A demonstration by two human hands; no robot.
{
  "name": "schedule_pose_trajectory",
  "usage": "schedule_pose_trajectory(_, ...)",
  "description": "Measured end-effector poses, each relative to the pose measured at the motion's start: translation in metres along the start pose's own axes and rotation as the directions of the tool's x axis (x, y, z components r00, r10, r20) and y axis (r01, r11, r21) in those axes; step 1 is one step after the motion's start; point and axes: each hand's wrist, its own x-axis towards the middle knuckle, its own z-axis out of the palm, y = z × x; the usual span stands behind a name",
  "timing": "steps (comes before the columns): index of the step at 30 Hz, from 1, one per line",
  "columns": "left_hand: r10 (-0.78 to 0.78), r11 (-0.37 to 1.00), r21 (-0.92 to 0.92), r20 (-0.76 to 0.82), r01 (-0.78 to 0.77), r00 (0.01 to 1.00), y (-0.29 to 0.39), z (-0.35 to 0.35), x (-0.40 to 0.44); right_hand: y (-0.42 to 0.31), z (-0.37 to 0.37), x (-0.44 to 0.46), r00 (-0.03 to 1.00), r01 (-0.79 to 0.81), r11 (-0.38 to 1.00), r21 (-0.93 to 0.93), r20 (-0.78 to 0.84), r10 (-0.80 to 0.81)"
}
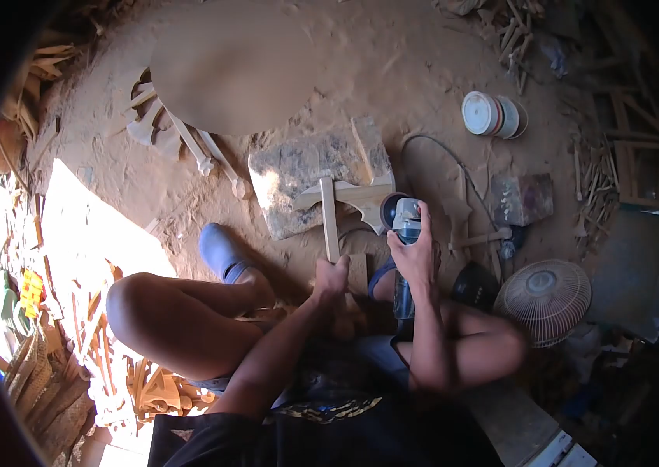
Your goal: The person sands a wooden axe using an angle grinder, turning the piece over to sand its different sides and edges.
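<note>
My left hand [332, 278] is closed round the lower end of a pale wooden bar [329, 218]. The bar is joined to a curved wooden piece [359, 199] that lies across a worn block [283, 187] on the ground. In my right hand [413, 253] is an angle grinder [405, 220], held with the fingers wrapped round its head. The grinder's dark disc [394, 208] is at the right end of the curved piece; whether they touch I cannot tell.
A lidded bucket [482, 114] stands at the upper right, a round fan [544, 302] at the right. Carved wooden parts [160, 128] lie beyond the block. A cable [454, 156] runs over the dirt. Wood scraps [162, 389] are piled at the lower left.
</note>
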Motion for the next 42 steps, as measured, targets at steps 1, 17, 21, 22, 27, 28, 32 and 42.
schedule_pose_trajectory(1,0.006,1.0,-0.008,-0.008,-0.006,1.0,-0.003,0.001,0.001,-0.007,0.0,0.0,0.999,0.0,1.0,-0.013,0.032,0.0)
schedule_pose_trajectory(17,0.059,0.998,0.013,-0.013,-0.059,0.998,-0.016,0.003,0.011,-0.019,0.029,0.01,0.993,0.112,0.987,-0.115,0.06,-0.106)
schedule_pose_trajectory(21,0.02,1.0,0.012,0.007,-0.02,1.0,-0.007,0.002,0.002,-0.029,0.008,0.02,0.999,-0.046,0.991,-0.127,0.016,0.048)
schedule_pose_trajectory(22,0.027,1.0,-0.004,0.006,-0.027,1.0,-0.009,0.003,0.004,-0.026,0.007,0.022,1.0,-0.017,0.992,-0.122,0.003,0.017)
schedule_pose_trajectory(27,0.07,0.998,-0.011,0.006,-0.07,0.998,-0.018,0.003,0.011,-0.042,0.021,0.015,0.994,0.079,0.997,-0.013,0.076,-0.077)
schedule_pose_trajectory(28,0.069,0.998,-0.014,0.006,-0.069,0.998,-0.017,0.003,0.011,-0.046,0.023,0.013,0.991,0.061,0.998,0.019,0.115,-0.063)
schedule_pose_trajectory(32,0.063,0.996,0.061,-0.005,-0.062,0.998,-0.016,0.003,0.011,-0.048,0.036,0.014,0.985,0.107,0.994,0.001,0.134,-0.106)
schedule_pose_trajectory(42,0.077,0.996,0.044,-0.011,-0.077,0.997,-0.015,0.004,0.012,-0.07,0.036,0.014,0.98,0.088,0.983,-0.161,0.189,-0.057)
